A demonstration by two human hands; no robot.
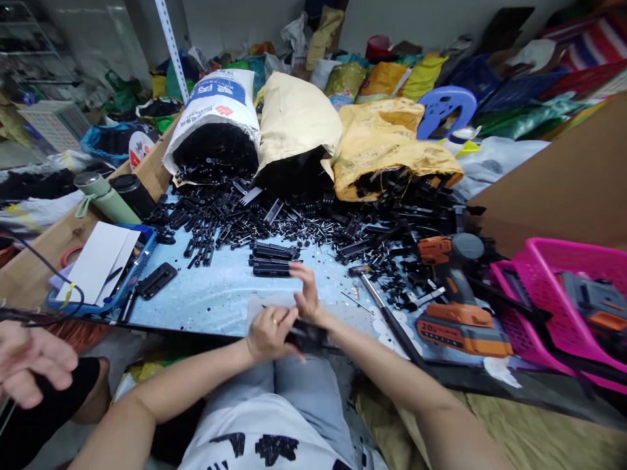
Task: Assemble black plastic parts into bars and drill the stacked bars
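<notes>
My left hand [270, 334], with a ring on one finger, is at the table's front edge above my lap. Its fingers curl round a black plastic part [309, 336], which is smeared by motion. My right hand [308, 297] is just beside it, fingers raised and apart, its wrist close to the black part; whether it touches the part I cannot tell. Just beyond my hands lie several long black assembled pieces [274, 258] in a small stack. Loose black parts [220, 219] and small metal pins [313, 228] are heaped farther back.
Three sacks [298, 117] spill black parts at the back. On the right are a hammer [392, 320], a cordless drill [455, 300] and a pink basket [548, 294]. A blue tray [147, 251] and a green bottle [110, 199] stand left. Another person's hand [36, 359] shows at far left.
</notes>
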